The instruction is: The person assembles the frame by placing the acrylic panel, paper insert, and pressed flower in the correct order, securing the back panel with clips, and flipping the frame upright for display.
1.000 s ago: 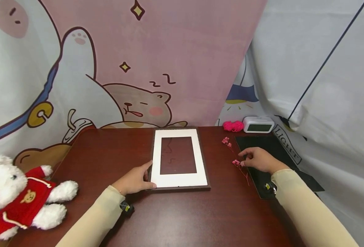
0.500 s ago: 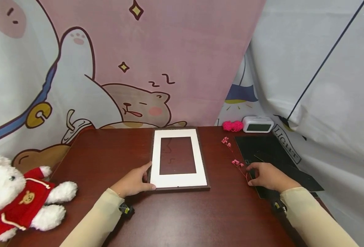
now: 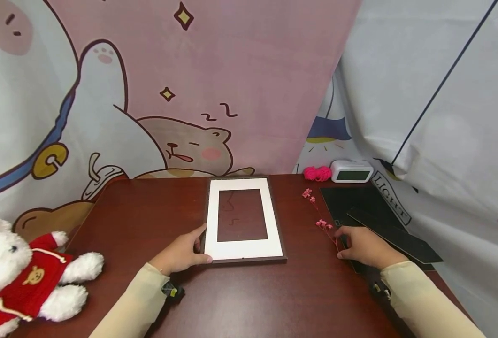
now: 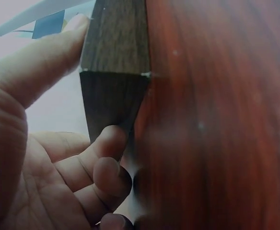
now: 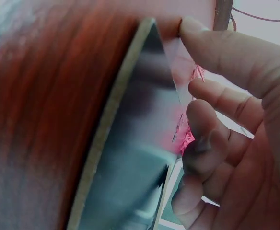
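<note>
Your left hand [image 3: 180, 253] grips brown wooden frame [image 3: 253, 261], lengthwise 12-to-6.
Right hand [image 3: 363, 245], fingers parted, near pink-flowered sprig [image 3: 325, 225] pointing 11 o'clock; white cloth [image 3: 434, 122]: "LIGHT".

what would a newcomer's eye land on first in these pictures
Probably the white-bordered frame near the centre of the head view, gripped at its near left corner by the left hand. Next might come the white plush toy in red at the far left, then the bright pink sprig on the right, with the right hand at its stem.
</note>
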Demonstrator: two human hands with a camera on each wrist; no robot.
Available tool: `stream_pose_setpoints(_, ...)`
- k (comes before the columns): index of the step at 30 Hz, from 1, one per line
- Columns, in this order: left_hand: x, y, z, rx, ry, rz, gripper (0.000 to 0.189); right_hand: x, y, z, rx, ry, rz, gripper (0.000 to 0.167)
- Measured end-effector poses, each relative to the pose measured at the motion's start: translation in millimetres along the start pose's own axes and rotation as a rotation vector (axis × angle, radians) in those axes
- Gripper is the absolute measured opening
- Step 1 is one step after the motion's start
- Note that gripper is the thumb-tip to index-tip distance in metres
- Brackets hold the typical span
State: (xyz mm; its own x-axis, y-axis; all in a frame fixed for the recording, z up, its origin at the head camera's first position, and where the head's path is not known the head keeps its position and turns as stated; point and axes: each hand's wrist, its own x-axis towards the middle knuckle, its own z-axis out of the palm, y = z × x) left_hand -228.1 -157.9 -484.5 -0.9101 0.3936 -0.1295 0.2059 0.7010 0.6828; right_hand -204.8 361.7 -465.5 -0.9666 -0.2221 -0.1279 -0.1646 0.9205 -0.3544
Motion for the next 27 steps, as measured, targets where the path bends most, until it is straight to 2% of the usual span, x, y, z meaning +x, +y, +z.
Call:
stream_pose_setpoints(10, -1.6, -1.3, 0.9, -0.003, 0.014, 0.014, 0.107, -0.8, -2.5, 1.2, 0.002, -0.011, 0.007, 0.052)
stream_pose_setpoints(17, -1.5, -0.2, 3.8, 0.000, 0.025, 0.000, 0.106, -0.8, 0.4, 1.5, -0.056, 0.017, -0.053, 0.048)
stream_pose_setpoints(27, -3.4, -1.4, 3.4, 0.002, 0.029, 0.003, 0.106, 0.3, -0.2, 0.6, -0.147, 0.033, -0.088, 0.046)
